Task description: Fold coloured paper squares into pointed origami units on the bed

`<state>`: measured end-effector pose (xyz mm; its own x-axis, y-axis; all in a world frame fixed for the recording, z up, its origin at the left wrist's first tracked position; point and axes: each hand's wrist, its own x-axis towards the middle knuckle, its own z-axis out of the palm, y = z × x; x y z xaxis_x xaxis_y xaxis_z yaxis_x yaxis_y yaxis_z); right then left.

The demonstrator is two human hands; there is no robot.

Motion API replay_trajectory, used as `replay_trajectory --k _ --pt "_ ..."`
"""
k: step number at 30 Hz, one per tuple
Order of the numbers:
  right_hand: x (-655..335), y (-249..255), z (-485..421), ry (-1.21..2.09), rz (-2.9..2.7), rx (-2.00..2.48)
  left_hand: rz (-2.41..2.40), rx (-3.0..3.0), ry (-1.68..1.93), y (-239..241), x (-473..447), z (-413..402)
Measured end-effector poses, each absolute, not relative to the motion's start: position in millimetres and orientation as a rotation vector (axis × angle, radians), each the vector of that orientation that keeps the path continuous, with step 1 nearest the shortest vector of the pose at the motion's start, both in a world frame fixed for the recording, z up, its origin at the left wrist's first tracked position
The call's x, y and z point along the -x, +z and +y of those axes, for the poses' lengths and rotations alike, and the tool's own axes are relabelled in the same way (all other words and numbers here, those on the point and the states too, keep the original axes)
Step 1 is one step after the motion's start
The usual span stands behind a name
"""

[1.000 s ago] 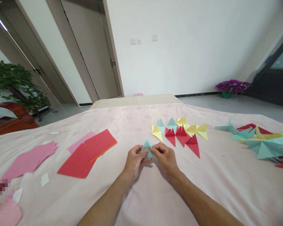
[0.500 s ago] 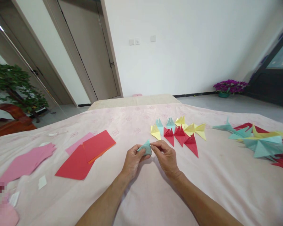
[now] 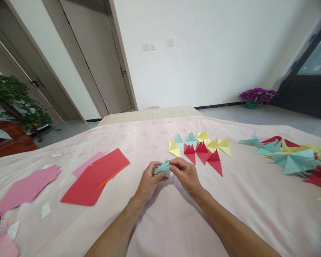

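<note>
Holding a folded blue paper (image 3: 163, 171) above the cloth-covered table (image 3: 155, 228), left hand (image 3: 147, 181) curled, thumb pressed on it, right hand (image 3: 186, 175) pinched at its right side, small folded pieces (image 3: 202, 152) toward the far edge, paper cranes (image 3: 294, 161) toward the right edge.

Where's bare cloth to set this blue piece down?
Open cloth lies between the red sheets and left hand, and between the right forearm and paper pile. Crowded: that pile, and just beyond the right hand, where small folded pieces cluster.
</note>
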<state>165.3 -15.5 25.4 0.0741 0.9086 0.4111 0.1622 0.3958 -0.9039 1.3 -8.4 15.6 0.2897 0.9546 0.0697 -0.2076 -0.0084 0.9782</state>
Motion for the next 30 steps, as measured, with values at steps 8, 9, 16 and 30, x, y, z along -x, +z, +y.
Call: replay_trajectory --k 8,9,16,30 --pt "-168 19 -12 0.822 -1.359 1.095 0.863 -1.231 1.132 22 -4 -11" --pt "-168 17 -11 0.835 -1.337 1.099 0.866 -1.237 1.148 22 -5 -11" --pt "-168 16 -10 0.792 -1.320 1.063 0.857 -1.231 1.154 19 -4 -9" --pt "-169 31 -10 0.987 -1.093 0.997 0.687 -1.155 1.092 22 2 -8"
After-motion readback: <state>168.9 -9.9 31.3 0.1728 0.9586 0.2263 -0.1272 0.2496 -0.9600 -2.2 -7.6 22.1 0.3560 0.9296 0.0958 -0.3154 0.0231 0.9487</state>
